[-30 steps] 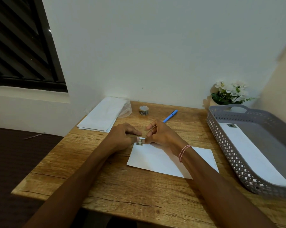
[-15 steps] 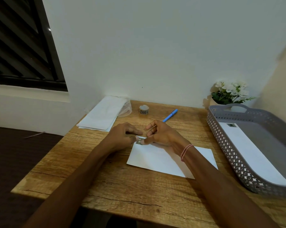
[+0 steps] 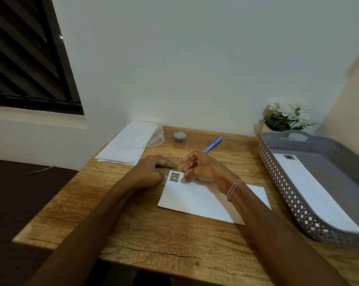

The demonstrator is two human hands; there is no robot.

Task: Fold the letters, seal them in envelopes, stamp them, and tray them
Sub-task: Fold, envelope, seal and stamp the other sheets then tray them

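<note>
A white envelope (image 3: 197, 200) lies flat on the wooden table (image 3: 133, 230). A small brown stamp (image 3: 174, 177) sits on its upper left corner, uncovered. My left hand (image 3: 151, 170) rests on the table just left of that corner, fingers relaxed, thumb at the envelope's edge. My right hand (image 3: 202, 169) hovers over the envelope's top edge, with its thumb tip touching the paper right of the stamp. Its curled fingers pinch a thin tan strip (image 3: 190, 161). The grey tray (image 3: 277, 178) at the right holds another stamped envelope (image 3: 312, 188).
A stack of white sheets (image 3: 129, 144) lies at the back left of the table. A roll of stamps (image 3: 179, 138) and a blue pen (image 3: 213, 143) lie behind my hands. A pot of white flowers (image 3: 288, 116) stands behind the tray.
Both hands' fingertips were pressed together on the stamp. They have drawn slightly apart, and the whole stamp now shows on the envelope.
</note>
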